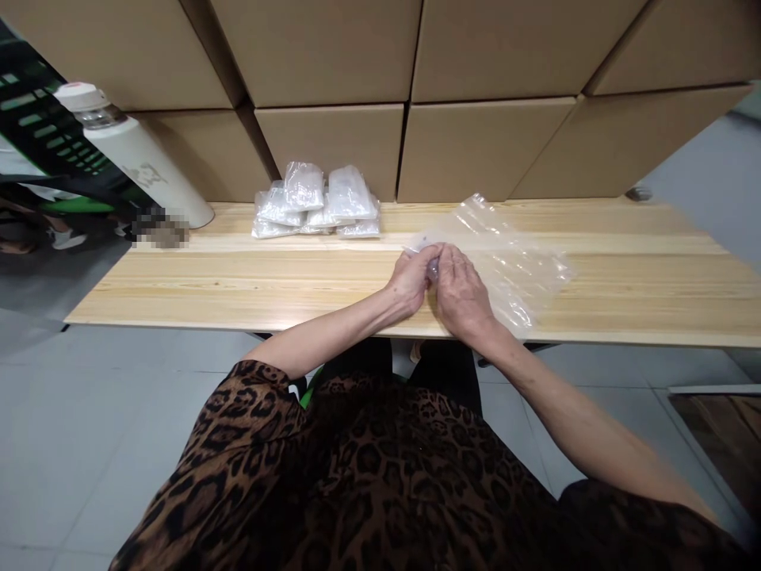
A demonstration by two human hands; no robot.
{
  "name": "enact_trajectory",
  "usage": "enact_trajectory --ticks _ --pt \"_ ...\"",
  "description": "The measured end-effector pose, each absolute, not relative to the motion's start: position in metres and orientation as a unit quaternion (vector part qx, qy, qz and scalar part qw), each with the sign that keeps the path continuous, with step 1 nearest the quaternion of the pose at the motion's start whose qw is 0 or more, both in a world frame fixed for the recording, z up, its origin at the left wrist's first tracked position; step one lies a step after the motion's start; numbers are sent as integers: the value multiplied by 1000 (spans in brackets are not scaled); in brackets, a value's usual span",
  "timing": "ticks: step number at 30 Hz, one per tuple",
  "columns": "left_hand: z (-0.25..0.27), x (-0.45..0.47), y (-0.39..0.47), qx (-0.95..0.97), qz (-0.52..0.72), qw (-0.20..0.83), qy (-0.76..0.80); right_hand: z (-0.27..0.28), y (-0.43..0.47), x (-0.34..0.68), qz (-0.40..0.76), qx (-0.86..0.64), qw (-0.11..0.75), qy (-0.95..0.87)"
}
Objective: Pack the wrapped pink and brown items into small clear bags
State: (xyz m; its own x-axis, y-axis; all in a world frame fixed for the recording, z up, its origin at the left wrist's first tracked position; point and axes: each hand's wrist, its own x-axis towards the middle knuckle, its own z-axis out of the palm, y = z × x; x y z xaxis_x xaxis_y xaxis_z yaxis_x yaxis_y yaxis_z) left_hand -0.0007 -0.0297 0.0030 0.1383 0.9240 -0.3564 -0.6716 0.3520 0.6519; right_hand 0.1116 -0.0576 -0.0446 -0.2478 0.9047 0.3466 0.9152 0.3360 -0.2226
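My left hand [410,281] and my right hand [462,292] meet near the front edge of the table, fingers closed around a bunched bit of clear plastic [434,271]. From there a clear plastic bag [511,266] spreads out flat to the right, partly beneath my right hand. Whether the bunched piece is part of that bag is hard to make out. Behind and to the left sits a pile of folded clear plastic packets [321,205], several of them stacked on each other; neither hand touches these.
Cardboard boxes [333,151] form a stacked wall along the table's back. A white bottle [148,166] stands at the left end of the wooden table [238,277]. Beyond it is a dark green plastic crate [41,103]. A small round object [639,193] lies at the back right.
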Motion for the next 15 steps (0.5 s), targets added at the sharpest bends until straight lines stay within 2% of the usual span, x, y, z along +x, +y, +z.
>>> enact_trajectory --ticks 6,11,15 --pt "7 -17 -44 201 480 813 261 -30 -71 149 28 -493 303 -815" --pt "5 -21 -54 207 465 839 193 4 -90 158 178 -471 342 -793" --pt "4 -19 -59 220 493 821 185 17 -96 155 341 -458 405 -714"
